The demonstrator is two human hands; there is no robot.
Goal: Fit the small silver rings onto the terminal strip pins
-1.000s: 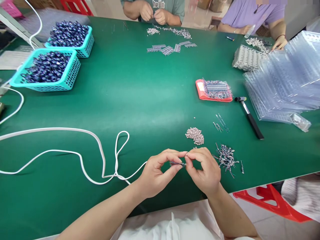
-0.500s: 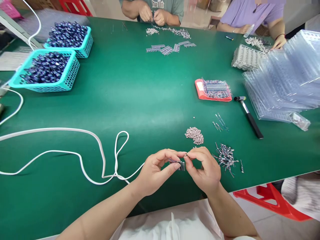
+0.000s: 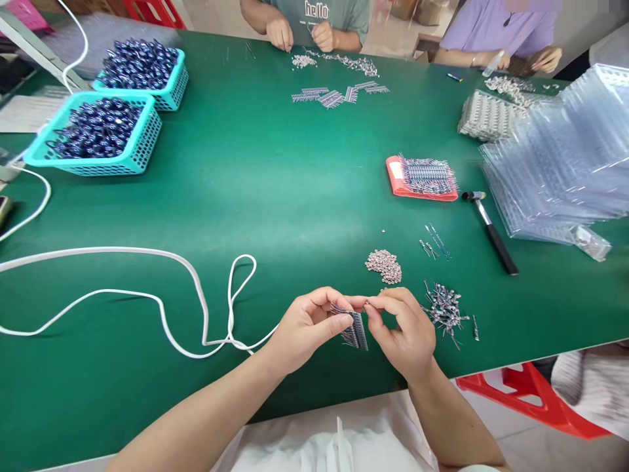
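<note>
My left hand (image 3: 307,333) is closed on a small dark-grey strip with a row of thin wire ends (image 3: 358,334), pinched between thumb and fingers, its lower part showing. Right beside it, my right hand (image 3: 407,333) pinches a tiny piece (image 3: 366,305) against the left index fingertip; the piece is too small to name. Just beyond the hands lies a heap of small pinkish round discs (image 3: 384,265). To the right of my right hand is a pile of short dark parts with wire leads (image 3: 445,308).
A rubber-headed hammer (image 3: 496,242) and a red-wrapped bundle of wired strips (image 3: 425,177) lie to the right. Clear plastic trays (image 3: 555,164) are stacked beyond. Turquoise baskets (image 3: 147,141) hold dark glossy parts at far left. A white cable (image 3: 162,308) loops leftward. Two people work opposite.
The strip in my left hand has tilted and turned, so more of its face and wire ends show. Both hands stay nearly in place. The people opposite have moved their hands.
</note>
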